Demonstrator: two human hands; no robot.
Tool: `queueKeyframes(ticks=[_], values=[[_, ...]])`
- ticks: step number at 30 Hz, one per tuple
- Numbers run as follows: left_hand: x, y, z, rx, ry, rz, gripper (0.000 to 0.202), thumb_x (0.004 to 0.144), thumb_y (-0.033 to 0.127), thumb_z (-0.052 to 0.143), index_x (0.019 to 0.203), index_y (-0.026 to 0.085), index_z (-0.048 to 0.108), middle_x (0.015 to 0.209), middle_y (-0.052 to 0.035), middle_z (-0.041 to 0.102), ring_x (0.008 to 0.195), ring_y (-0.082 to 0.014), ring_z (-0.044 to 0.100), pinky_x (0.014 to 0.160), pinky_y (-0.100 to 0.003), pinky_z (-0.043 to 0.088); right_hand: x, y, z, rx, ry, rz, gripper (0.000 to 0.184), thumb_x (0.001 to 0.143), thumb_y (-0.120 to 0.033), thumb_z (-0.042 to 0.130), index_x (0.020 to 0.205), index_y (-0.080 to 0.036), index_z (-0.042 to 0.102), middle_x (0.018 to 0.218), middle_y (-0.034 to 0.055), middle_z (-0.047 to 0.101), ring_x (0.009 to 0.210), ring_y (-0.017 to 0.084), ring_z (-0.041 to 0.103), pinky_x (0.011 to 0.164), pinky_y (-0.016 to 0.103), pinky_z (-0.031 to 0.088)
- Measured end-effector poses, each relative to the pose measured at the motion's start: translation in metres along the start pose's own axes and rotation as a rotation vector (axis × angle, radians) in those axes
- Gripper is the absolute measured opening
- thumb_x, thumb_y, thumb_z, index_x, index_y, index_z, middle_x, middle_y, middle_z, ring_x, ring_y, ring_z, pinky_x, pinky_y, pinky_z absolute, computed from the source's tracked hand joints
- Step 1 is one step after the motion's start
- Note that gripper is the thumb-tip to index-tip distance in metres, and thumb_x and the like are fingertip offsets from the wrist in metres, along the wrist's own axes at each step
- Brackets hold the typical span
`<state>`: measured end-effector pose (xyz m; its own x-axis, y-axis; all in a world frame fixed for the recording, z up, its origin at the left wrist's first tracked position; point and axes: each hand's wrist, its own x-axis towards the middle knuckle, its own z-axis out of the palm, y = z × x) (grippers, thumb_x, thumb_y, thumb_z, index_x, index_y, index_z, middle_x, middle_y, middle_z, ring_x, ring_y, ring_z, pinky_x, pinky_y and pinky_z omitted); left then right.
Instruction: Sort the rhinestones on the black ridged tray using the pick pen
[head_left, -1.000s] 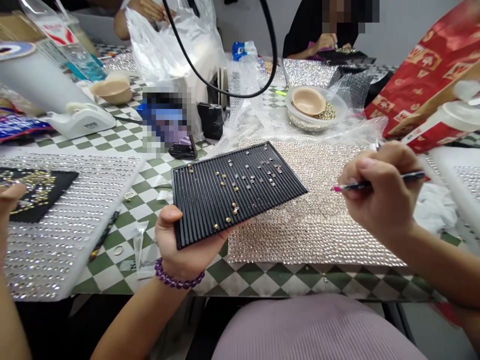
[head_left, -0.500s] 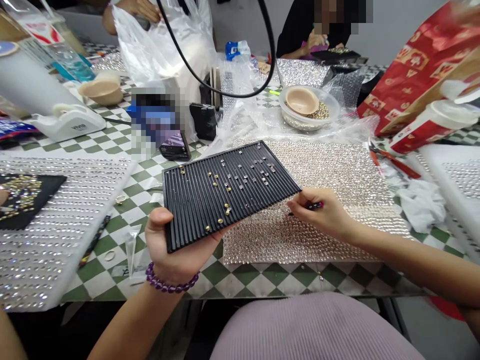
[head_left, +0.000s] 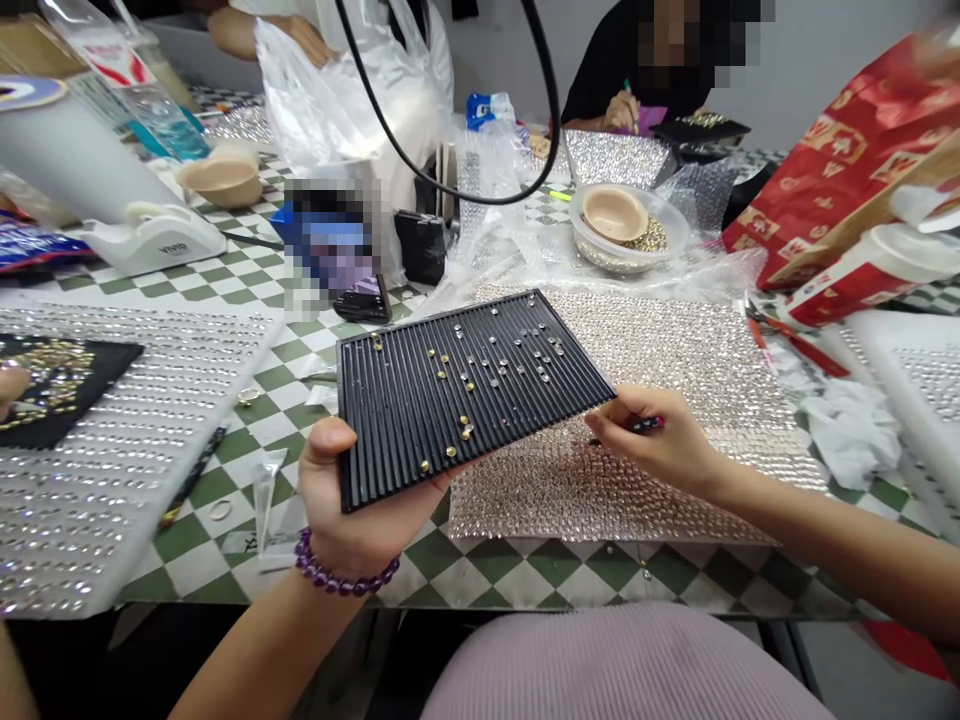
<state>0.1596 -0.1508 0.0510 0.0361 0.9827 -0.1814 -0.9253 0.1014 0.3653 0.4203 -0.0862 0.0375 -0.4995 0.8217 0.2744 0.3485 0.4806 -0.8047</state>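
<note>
1. Left table edge: a black pad point(head_left: 112, 365) is lying on a rhinestone sheet point(head_left: 127, 520), carrying gold studs point(head_left: 45, 385).
2. Left hand point(head_left: 360, 510): closed, gripping a ridged tray point(head_left: 465, 390) by its near corner and tilting it above the table's point(head_left: 525, 590) front edge. Loose studs point(head_left: 465, 428) are sitting in the grooves; a steeper tilt could send them sliding off.
3. Back edge: a bowl point(head_left: 600, 255) is holding a beige dish point(head_left: 615, 213) and gold pieces point(head_left: 652, 238).
4. Right hand point(head_left: 660, 440): closed, pinching a pick point(head_left: 637, 426) just beside the tray's right edge. A slip could jolt the tray, scattering studs onto the second sheet point(head_left: 675, 350) below.
</note>
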Motion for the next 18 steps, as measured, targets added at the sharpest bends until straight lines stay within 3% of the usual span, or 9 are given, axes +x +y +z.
queueKeyframes(ticks=[6, 10, 14, 18], values=[[-0.001, 0.002, -0.003, 0.004, -0.084, -0.041, 0.059, 0.074, 0.027, 0.046, 0.132, 0.031, 0.053, 0.103, -0.0073, 0.076, 0.093, -0.0325, 0.071, 0.074, -0.050, 0.060, 0.018, -0.028, -0.016, 0.150, 0.196, -0.167, 0.041, 0.078, -0.004, 0.063, 0.053, -0.020, 0.034, 0.051, -0.0050, 0.041, 0.047, 0.007, 0.041, 0.043, 0.026, 0.030], [-0.001, 0.006, -0.001, 0.038, -0.143, 0.031, 0.064, 0.071, 0.023, 0.049, 0.135, 0.027, 0.051, 0.110, -0.0104, 0.073, 0.101, -0.0348, 0.069, 0.081, -0.058, 0.056, 0.035, -0.034, -0.018, 0.233, 0.210, -0.156, 0.040, 0.077, -0.003, 0.062, 0.051, -0.019, 0.036, 0.049, -0.0047, 0.038, 0.047, 0.008, 0.037, 0.043, 0.027, 0.026], [-0.001, 0.005, 0.001, 0.043, -0.186, -0.046, 0.064, 0.072, 0.022, 0.047, 0.136, 0.022, 0.050, 0.108, -0.0126, 0.073, 0.100, -0.0380, 0.068, 0.076, -0.061, 0.056, 0.054, -0.035, -0.017, 0.439, 0.298, -0.158, 0.037, 0.077, -0.007, 0.063, 0.051, -0.020, 0.040, 0.048, -0.0052, 0.042, 0.042, 0.007, 0.035, 0.039, 0.026, 0.023], [0.000, 0.002, -0.002, 0.005, -0.179, -0.144, 0.066, 0.070, 0.021, 0.045, 0.136, 0.020, 0.051, 0.108, -0.0135, 0.073, 0.099, -0.0349, 0.069, 0.076, -0.057, 0.057, 0.075, -0.040, -0.007, 0.426, 0.207, -0.083, 0.033, 0.081, -0.017, 0.068, 0.056, -0.021, 0.046, 0.049, -0.0051, 0.048, 0.039, 0.006, 0.038, 0.035, 0.025, 0.023]])
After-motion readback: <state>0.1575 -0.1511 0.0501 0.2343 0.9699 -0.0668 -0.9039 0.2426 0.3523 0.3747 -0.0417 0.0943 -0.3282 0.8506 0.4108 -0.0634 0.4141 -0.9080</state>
